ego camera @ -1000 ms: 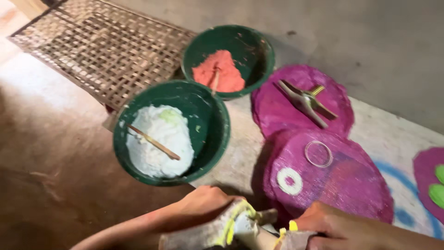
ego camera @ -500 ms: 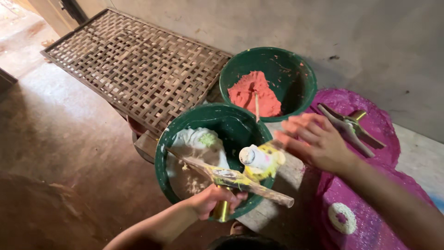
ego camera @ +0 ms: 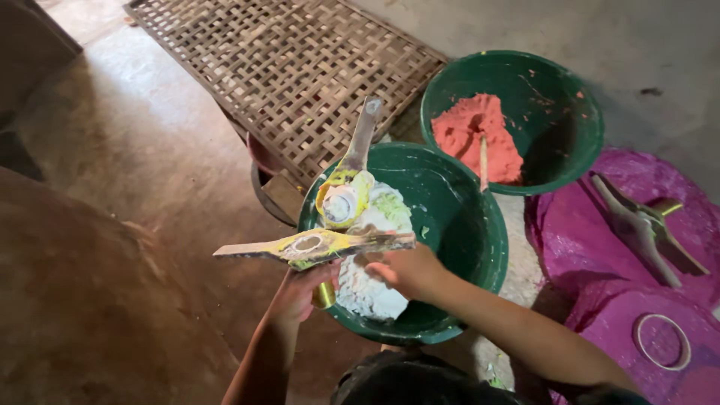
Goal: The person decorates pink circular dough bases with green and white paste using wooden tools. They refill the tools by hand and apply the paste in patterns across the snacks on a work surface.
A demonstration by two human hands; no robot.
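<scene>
Gripping hinged mould (ego camera: 322, 244) over bowl rim (ego camera: 480, 277)

I see the near bowl (ego camera: 457, 225) on the floor, with the powder bowl (ego camera: 555, 112) just behind it to the right and the woven mat (ego camera: 285, 67) behind to the left. The hinged mould (ego camera: 330, 225) sits over the near bowl's left rim, while a second mould (ego camera: 645, 225) lies on the cloth (ego camera: 577, 232) at right, a ring (ego camera: 661, 341) in front of it.

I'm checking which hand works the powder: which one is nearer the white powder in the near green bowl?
Right. The right hand is inside the bowl, over the white powder; the left hand is at the bowl's rim, holding a paint-smeared hinged tool.
</scene>
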